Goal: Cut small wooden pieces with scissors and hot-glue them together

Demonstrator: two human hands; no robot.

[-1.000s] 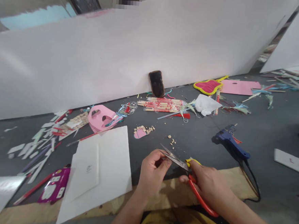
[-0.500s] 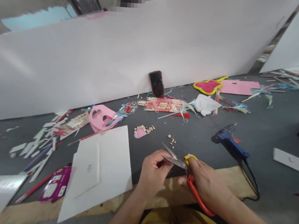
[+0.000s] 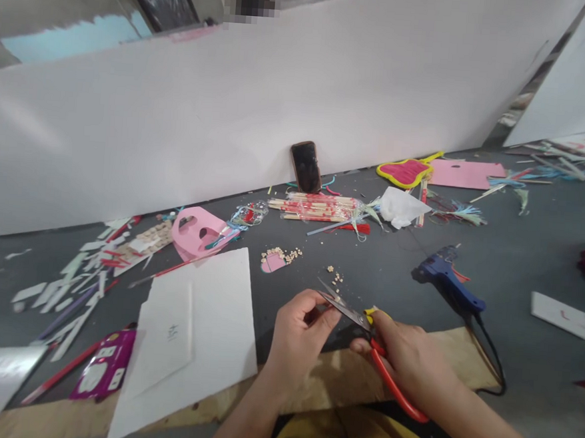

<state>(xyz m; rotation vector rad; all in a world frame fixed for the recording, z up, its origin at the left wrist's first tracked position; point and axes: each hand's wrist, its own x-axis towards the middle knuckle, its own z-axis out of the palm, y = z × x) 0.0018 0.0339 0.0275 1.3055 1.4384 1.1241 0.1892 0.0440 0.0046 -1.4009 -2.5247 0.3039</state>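
While we bend over the dark table (image 3: 384,265), our right hand (image 3: 406,350) is wrapped round the handles of the scissors (image 3: 356,315), one yellow and one red, and the narrowly parted blades point toward ten o'clock. Between eight and nine o'clock from the hinge we have our left hand (image 3: 301,330), thumb and forefinger pressed together right at the blades; we cannot tell what small thing they pinch, if anything.

Just beyond the blade tips, at eleven o'clock, we see loose pale bits (image 3: 336,275) scattered on the table, and at ten o'clock a pink rounded piece (image 3: 272,263) with more such bits heaped along its far edge. Farther off at eleven o'clock lie bundled red-and-cream sticks (image 3: 320,207), with a phone (image 3: 306,166) propped behind them against the white panel (image 3: 204,119). At two o'clock from our scissors rests a blue glue gun (image 3: 448,280), and at nine o'clock white sheets (image 3: 225,321) lie flat
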